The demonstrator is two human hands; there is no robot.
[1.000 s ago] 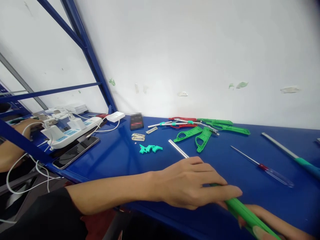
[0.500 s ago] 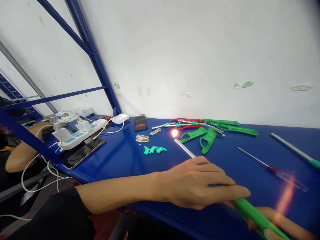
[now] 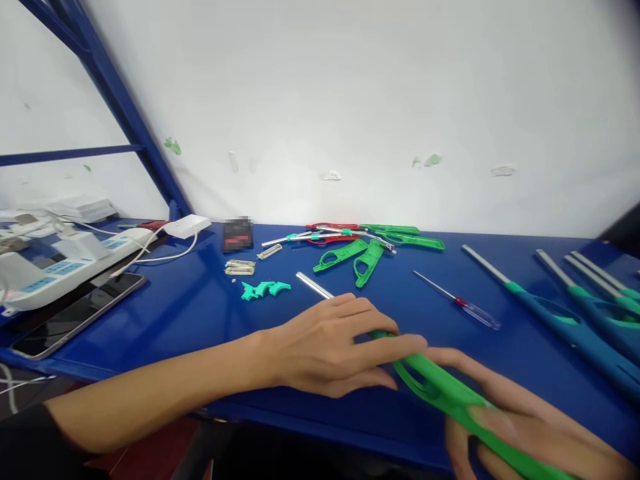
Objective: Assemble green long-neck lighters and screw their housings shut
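Observation:
A green lighter-shaped piece (image 3: 445, 389) with a metal tube (image 3: 314, 287) at its far end slants above the table's front edge. My left hand (image 3: 335, 347) lies over its front part, fingers closed round it where the tube begins. My right hand (image 3: 520, 427) grips the green handle from the lower right. Left of the tube lie turquoise trigger-like parts (image 3: 266, 289). Green half shells (image 3: 369, 263) rest behind the hands, beside red shells and metal rods with turquoise ends.
A screwdriver (image 3: 463, 303) and several blue lighter-shaped pieces (image 3: 565, 327) lie on the right. On the left are a phone (image 3: 80, 313), a white power strip (image 3: 75, 263) and cables. Small metal parts (image 3: 240, 267) and a dark packet (image 3: 237, 235) lie near the wall.
The view has turned to the right, so more blue pieces show and the neighbouring person's arm is gone. My right hand and the green handle have come further into view.

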